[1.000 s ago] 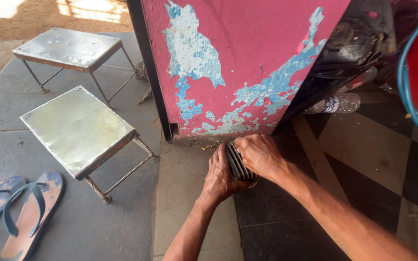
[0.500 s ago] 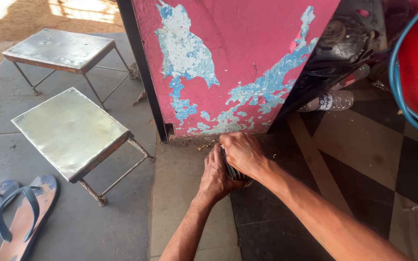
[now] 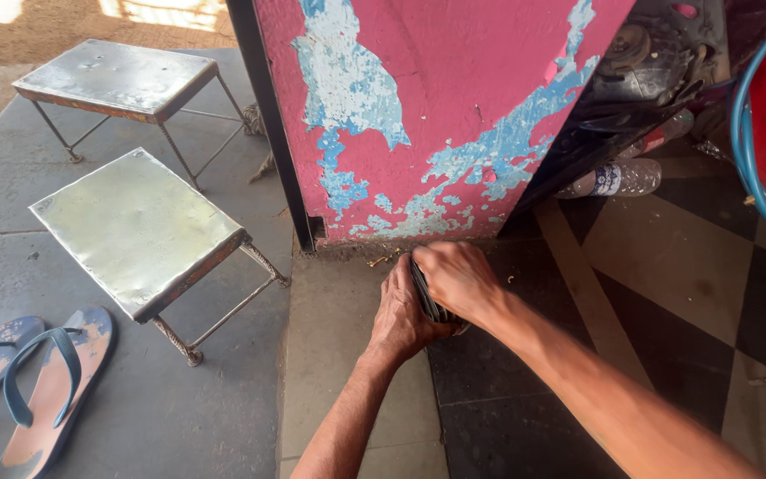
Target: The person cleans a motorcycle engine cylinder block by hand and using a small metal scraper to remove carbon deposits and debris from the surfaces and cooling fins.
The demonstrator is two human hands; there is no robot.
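Both hands, left hand (image 3: 401,310) and right hand (image 3: 458,279), have shifted slightly nearer the base of the peeling pink-and-blue painted wall (image 3: 436,115), fingers still closed around the dark ribbed disc-shaped part (image 3: 427,297) pressed upright against the floor (image 3: 347,355).

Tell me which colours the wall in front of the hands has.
Pink wall, with peeling patches of light blue and white; head view shows it.
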